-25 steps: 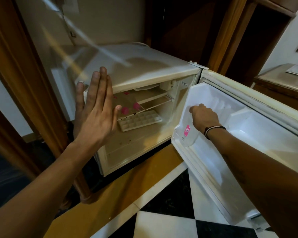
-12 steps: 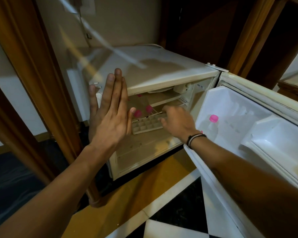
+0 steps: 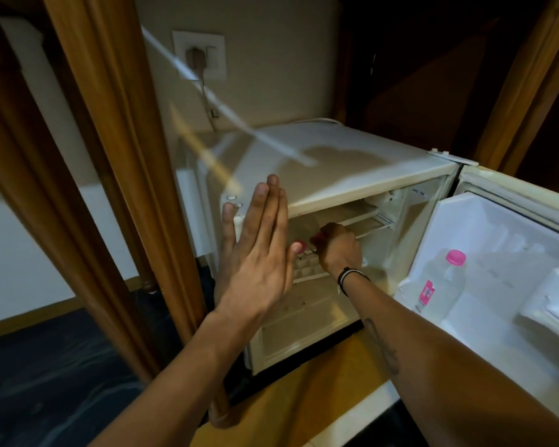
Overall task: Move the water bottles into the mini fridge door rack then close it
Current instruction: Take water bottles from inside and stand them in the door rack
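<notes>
The white mini fridge (image 3: 352, 162) stands open, its door (image 3: 504, 217) swung out to the right. One clear water bottle (image 3: 441, 283) with a pink cap and pink label stands upright in the door rack (image 3: 465, 321). My right hand (image 3: 339, 246) is inside the fridge, its fingers curled over the pink cap of a second bottle that it mostly hides. Just left of it shows another pink cap (image 3: 299, 246). My left hand (image 3: 259, 262) is held up flat with fingers extended, in front of the fridge's left front edge, holding nothing.
A white ice tray (image 3: 307, 269) lies on the fridge's inner shelf under my right hand. A wooden post (image 3: 126, 188) stands close on the left. A wall socket with a plug (image 3: 204, 56) is behind the fridge. The floor has checkered tiles.
My right hand let go of the bottle in the door rack, crossed left into the fridge and closed over a pink-capped bottle there. The left hand stayed raised and flat.
</notes>
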A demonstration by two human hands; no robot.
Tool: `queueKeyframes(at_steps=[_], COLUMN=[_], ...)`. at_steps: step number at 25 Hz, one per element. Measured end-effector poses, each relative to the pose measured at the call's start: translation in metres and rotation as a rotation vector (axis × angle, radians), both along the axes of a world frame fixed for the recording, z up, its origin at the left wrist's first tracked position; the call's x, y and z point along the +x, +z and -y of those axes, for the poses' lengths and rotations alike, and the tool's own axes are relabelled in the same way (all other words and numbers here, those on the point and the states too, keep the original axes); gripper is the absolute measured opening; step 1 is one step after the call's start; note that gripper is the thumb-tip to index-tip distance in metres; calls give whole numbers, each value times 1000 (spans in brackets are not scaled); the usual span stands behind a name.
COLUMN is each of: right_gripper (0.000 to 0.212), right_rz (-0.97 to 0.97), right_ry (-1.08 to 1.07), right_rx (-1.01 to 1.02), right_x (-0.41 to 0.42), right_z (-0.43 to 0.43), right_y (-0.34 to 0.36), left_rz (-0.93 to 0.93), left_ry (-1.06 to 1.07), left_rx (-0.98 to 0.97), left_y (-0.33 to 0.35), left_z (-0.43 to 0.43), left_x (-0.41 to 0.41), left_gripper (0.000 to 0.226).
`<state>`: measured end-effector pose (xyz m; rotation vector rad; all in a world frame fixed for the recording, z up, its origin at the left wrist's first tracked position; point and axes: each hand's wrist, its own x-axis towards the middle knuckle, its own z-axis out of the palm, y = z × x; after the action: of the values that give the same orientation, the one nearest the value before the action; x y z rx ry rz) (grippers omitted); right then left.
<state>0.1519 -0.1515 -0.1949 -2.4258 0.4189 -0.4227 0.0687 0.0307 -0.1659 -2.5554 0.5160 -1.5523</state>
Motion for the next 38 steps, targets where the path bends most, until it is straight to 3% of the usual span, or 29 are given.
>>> queueKeyframes(at_steps=[7,11,14,17,20,26,38], right_gripper=[4,18,21,13,15,25,32], right_rz=[134,236,245,90,-98,-205,-429], right_ry=[50,39,73,153,157,73,-39], right_rx=[65,160,-68,-402,-521,-850,-956], right_x=[-65,-113,-143,-166,-178,-184,-154], right_z=[67,109,128,134,142,141,153], right_y=[19,58,93,126,148,136,85], left_rz=[-39,-91,-80,-104,-131,-98,-89], left_ry=[-19,-93,-135,-112,-107,-168,-216], left_rx=[-51,-148,-229,-206,-217,-194,-209], left_y=[-7,-1,3,5,6,7,-3], left_z=[3,3,1,-4,-1,-11,-13], left_x=[-3,-10,-14,-14,-18,-16,0], left_gripper=[75,78,77,79,79,81,78])
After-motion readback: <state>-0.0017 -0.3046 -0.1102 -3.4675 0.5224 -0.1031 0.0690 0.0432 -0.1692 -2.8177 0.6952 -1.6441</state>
